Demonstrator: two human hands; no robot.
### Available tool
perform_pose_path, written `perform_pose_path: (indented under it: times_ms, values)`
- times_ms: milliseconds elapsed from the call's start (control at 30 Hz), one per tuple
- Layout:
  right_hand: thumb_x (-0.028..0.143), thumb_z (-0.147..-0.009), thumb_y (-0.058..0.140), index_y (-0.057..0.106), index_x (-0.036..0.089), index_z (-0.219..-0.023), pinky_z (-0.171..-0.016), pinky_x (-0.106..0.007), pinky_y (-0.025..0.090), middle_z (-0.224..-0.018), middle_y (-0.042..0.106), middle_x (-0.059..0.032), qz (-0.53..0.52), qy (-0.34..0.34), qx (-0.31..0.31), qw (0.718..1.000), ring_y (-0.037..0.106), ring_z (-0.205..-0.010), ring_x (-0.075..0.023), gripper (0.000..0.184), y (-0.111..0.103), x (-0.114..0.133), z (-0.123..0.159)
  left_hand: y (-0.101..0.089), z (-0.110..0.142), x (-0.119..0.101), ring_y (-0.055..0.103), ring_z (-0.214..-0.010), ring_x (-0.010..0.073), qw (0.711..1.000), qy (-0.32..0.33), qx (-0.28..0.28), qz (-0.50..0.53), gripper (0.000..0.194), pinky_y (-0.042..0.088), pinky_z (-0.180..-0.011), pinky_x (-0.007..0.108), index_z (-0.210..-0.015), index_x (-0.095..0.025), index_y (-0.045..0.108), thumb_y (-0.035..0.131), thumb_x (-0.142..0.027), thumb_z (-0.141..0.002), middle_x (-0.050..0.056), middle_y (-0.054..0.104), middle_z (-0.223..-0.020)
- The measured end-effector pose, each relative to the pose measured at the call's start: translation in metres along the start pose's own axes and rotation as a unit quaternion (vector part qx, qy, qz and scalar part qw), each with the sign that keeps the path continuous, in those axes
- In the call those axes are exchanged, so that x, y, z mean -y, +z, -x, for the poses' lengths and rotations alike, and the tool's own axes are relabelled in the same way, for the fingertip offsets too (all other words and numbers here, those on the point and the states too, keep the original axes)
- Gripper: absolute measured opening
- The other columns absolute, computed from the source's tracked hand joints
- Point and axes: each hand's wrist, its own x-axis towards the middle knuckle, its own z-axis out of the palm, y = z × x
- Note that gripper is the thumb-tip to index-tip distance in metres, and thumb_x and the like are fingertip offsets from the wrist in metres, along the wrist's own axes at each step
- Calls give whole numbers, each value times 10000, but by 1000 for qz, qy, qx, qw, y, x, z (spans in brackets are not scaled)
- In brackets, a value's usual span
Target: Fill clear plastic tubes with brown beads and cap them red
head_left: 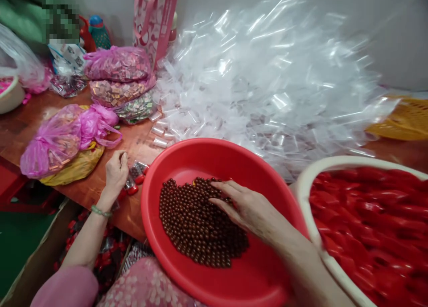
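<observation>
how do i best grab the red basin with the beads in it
Grip the red basin by its wide rim with both hands, coming from above at the left and far edges, where the rim is bare. The right edge sits close to the white tub, leaving little room. The brown beads lie loose in the bottom, so keep it level, and lift your right hand out first.

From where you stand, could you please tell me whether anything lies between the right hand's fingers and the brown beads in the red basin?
Nothing visible does: the fingers rest directly on the beads.
</observation>
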Motion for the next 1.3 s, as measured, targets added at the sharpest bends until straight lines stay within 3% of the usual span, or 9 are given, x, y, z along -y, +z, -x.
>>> perform_pose_path:
  times_ms: [133,333,467,600,833,933,1033,1200,1300]
  values:
    - [327,-973,486,653,152,-1158,-751,-383,635,-1077,748,-130,-9,-7,2,1000,748,-906,-251,305,8,1,3,23,-18,-11,615,-1038,232,997,68,26,-18,262,461,-966,378,-1052,-130,623,455,-298,-941,143,691,-1070]
    - [344,-984,462,656,153,-1168,-744,-387,638,-1073,751,-132,-16,-11,18,1000,750,-898,-253,328,10,0,4,72,-59,-43,540,-1161,250,911,304,256,-111,285,406,-1038,398,-1159,-122,620,432,-217,-968,170,631,-1229]
    - [335,-976,485,656,144,-1167,-736,-384,633,-1057,750,-138,-26,2,18,999,747,-888,-253,320,8,3,5,99,-76,-45,496,-1190,282,894,307,284,-160,302,380,-1044,437,-1180,-114,608,401,-193,-975,191,619,-1203]
    - [320,-968,509,652,142,-1168,-748,-381,624,-1048,747,-130,-51,10,29,998,743,-875,-240,304,2,4,6,104,-78,-41,501,-1191,309,911,259,265,-184,282,385,-1026,442,-1133,-61,600,412,-190,-967,239,590,-1221]
    - [360,-943,548,689,176,-1087,-754,-353,589,-954,755,-80,-133,-6,50,990,726,-831,-212,272,-26,0,-20,64,-82,-35,611,-912,235,939,196,227,-165,174,475,-851,364,-973,-94,602,460,-184,-930,172,660,-971]
    - [356,-940,541,692,189,-1089,-775,-357,589,-962,755,-69,-197,13,29,980,718,-851,-206,270,-35,4,-41,33,-69,-55,618,-825,165,967,165,192,34,158,503,-791,291,-977,-156,608,487,-249,-933,78,671,-923]
    - [321,-921,563,620,200,-1242,-795,-377,602,-1110,724,-77,-207,2,-32,978,708,-869,-196,348,-36,14,-56,4,-43,-83,648,-859,146,932,112,249,239,205,521,-804,264,-1053,-169,633,553,-273,-896,51,691,-959]
    - [161,-903,554,459,217,-1422,-896,-412,580,-1462,488,-137,-57,-102,-102,988,589,-1218,-256,531,-32,36,-67,-21,-8,-111,665,-961,169,906,61,293,300,328,513,-893,285,-1170,-160,641,604,-203,-847,60,708,-1028]
    - [101,-928,469,489,231,-1387,-873,-420,553,-1443,516,-121,54,-172,-67,981,619,-1127,-247,477,-34,44,-71,-25,2,-115,677,-956,181,855,19,390,340,569,525,-901,316,-1374,-206,520,644,-185,-819,52,703,-1023]
